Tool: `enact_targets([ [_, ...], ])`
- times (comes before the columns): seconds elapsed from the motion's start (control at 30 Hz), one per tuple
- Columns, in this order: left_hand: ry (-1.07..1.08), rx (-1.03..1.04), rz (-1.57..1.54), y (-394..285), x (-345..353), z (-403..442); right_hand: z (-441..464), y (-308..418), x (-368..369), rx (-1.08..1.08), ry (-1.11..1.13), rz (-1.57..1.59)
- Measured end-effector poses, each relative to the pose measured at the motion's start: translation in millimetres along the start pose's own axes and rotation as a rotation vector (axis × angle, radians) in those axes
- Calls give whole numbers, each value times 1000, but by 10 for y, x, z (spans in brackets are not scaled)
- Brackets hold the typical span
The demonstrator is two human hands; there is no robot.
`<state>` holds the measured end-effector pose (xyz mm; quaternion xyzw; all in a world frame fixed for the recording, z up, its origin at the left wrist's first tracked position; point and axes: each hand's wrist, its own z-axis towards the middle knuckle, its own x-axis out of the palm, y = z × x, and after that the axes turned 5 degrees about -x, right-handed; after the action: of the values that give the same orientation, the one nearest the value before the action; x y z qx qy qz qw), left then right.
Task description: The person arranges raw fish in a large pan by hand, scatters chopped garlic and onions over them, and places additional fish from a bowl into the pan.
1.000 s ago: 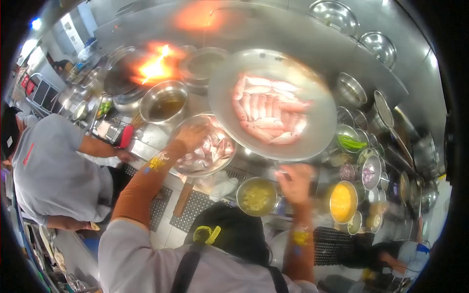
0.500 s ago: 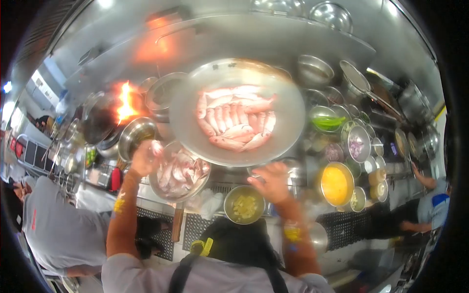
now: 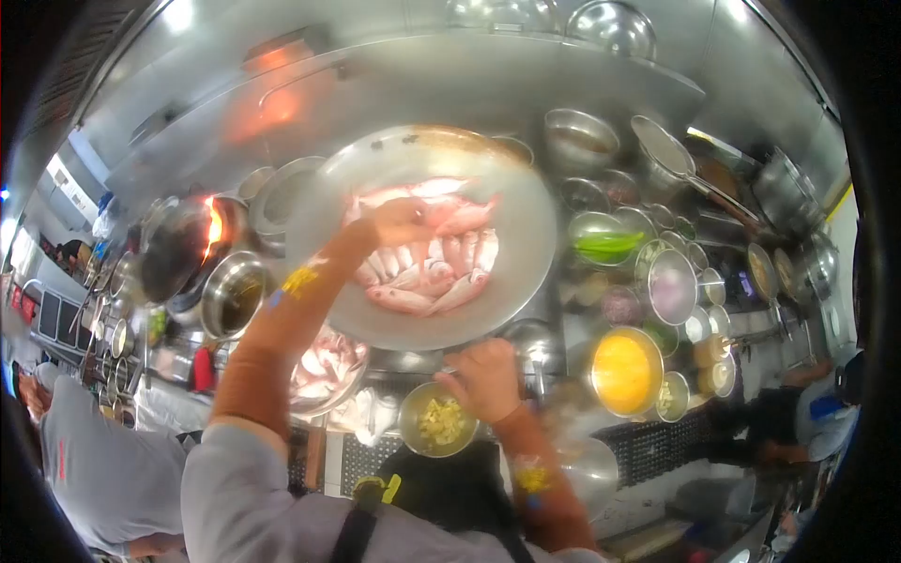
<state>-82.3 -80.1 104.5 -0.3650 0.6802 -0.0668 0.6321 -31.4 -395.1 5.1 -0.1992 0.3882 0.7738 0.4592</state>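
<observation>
A large steel wok (image 3: 511, 291) holds several pink fish (image 3: 455, 298) laid side by side. My left hand (image 3: 394, 223) reaches over them, closed around a fish that it mostly hides; motion blurs the fingers. Just beneath the wok's near rim, my right hand (image 3: 486, 377) is closed, its fingers curled; what they grip, if anything, is hidden. Below it stands a metal bowl of chopped yellow pieces (image 3: 441, 419). More raw fish (image 3: 324, 371) lie in a bowl at the near left, partly covered by my left arm.
A flame (image 3: 215, 227) burns beside a dark wok (image 3: 174, 258) on the left. To the right stand bowls of green vegetables (image 3: 605, 246), yellow liquid (image 3: 624, 369) and chopped purple pieces (image 3: 673, 286). One person (image 3: 103, 460) is at the left, another (image 3: 831, 413) at the right.
My left hand has moved from above the fish bowl, fish in it, to over the fish in the wok. The right hand has lowered slightly and its fingers have curled in.
</observation>
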Motion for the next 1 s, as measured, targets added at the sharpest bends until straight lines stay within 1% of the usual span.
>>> enact_targets([
  [0.03, 105, -4, 205, -270, -37, 135, -2, -9, -1, -2, -12, 5],
  [0.13, 186, -189, 283, -751, 98, 567, 6, -20, -12, -14, -43, 12],
  [0.17, 174, -172, 367, -757, 166, 692, 7, -22, -10, -15, -47, 5],
  [0.2, 160, -155, 450, -697, 270, 844, 4, -26, -4, -16, -51, -1],
  [0.27, 209, -81, 650, -510, 451, 1133, -10, -40, -16, -11, -18, -29],
  [0.33, 160, -16, 650, -79, 768, 1518, 18, -47, -28, -11, -42, -5],
  [0.37, 78, -10, 515, 74, 901, 1591, 13, -42, -31, -8, -49, 12],
  [0.4, -1, 7, 378, 54, 954, 1544, 2, -41, -30, -3, -51, 12],
  [0.5, 10, -168, -7, -66, 989, 1328, 11, -40, -21, 6, -56, 10],
  [0.57, -72, 202, 297, 288, 1062, 1474, 19, -30, -30, 9, -35, 10],
  [0.63, -95, 284, 329, 294, 1002, 1343, 12, -26, -12, 13, -24, -11],
  [0.67, -75, 187, 212, 13, 845, 1138, 7, -31, -7, 14, -18, -23],
  [0.7, -55, 91, 95, -126, 757, 994, 8, -33, -7, 9, -12, -25],
  [0.77, -135, 187, 212, -207, 579, 765, 31, -28, -10, -3, -2, -27],
  [0.83, -221, 235, 241, -102, 431, 521, 43, 3, -20, 6, 7, -28],
  [0.87, -214, 158, 137, 160, 406, 453, 38, 9, -21, 13, 22, -25],
  [0.97, -432, 222, 57, 327, 198, -272, 38, 23, 8, 8, 14, -40],
  [1.0, -478, 176, 18, 330, 141, -583, 21, 11, 33, 5, 13, -52],
])
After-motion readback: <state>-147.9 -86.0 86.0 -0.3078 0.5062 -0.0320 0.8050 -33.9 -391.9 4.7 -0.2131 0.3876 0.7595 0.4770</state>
